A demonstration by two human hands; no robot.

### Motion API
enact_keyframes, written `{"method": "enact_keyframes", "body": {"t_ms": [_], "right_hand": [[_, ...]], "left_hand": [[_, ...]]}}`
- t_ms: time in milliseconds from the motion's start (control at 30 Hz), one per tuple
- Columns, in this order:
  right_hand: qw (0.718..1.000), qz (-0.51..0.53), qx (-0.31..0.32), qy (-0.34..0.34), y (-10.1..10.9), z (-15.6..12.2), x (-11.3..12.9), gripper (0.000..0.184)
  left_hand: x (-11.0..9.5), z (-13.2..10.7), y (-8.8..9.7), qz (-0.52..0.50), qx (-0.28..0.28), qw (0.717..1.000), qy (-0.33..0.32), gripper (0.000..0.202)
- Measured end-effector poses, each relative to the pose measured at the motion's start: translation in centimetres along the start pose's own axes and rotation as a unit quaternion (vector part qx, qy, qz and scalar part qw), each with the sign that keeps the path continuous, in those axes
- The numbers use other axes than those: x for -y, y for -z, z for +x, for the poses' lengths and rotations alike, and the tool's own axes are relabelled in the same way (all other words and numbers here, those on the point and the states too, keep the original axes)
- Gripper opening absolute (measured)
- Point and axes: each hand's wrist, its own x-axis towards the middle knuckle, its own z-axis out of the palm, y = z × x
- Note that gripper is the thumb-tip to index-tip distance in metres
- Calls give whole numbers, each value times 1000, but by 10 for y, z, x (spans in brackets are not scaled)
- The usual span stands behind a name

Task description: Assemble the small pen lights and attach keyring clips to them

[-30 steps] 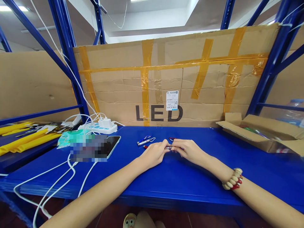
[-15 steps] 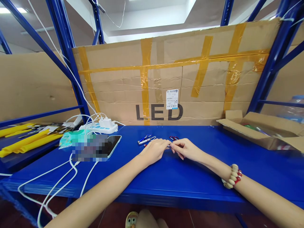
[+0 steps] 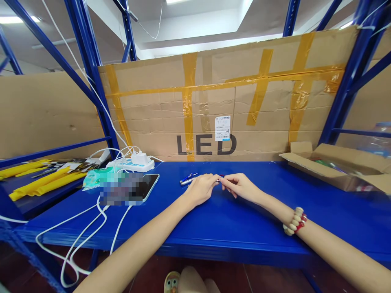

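My left hand point(image 3: 201, 189) is closed, palm down, over the blue table, its fingers reaching to the right. My right hand point(image 3: 241, 186) pinches from the other side, and the fingertips of both hands meet. Between them shows the dark, shiny end of a small slim thing point(image 3: 218, 180), mostly hidden by the fingers; its kind cannot be made out. Just left of my left hand lie a slim silver cylinder point(image 3: 185, 182) and a slim blue one point(image 3: 188, 176). A bit of a dark red loop point(image 3: 222, 176) peeks out behind my right fingertips.
On the left are a phone point(image 3: 150, 187), a green packet point(image 3: 94, 177), a white power strip point(image 3: 134, 164) and trailing white cables point(image 3: 102, 221). An open cardboard box point(image 3: 331, 165) sits at right. A large taped cardboard sheet point(image 3: 152, 118) stands along the back between blue posts.
The view has shifted slightly. My hands stay together at nearly the same spot, and my right fingers now cover most of the red loop. The thing's red end, seen left of my left hand before, is hidden.
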Motion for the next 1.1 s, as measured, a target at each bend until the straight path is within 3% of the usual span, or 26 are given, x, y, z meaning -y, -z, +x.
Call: {"method": "enact_keyframes", "body": {"t_ms": [200, 367, 633, 967, 1100], "right_hand": [[1000, -27, 3, 0, -1, 2, -8, 45], [998, -54, -35, -13, 7, 3, -5, 40], [998, -12, -38, -39, 9, 3, 4, 44], [995, 28, -42, -90, 5, 8, -1, 45], [993, 34, -78, -79, 6, 9, 1, 44]], "left_hand": [[5, -1, -5, -24, 13, 1000, 7, 20], [4, 0, -3, -33, 1, 999, -3, 20], [-2, -4, -4, -31, 9, 999, -4, 25], [-3, -2, -5, -18, 8, 1000, 14, 27], [-1, 0, -4, -50, -9, 998, 33, 28]]}}
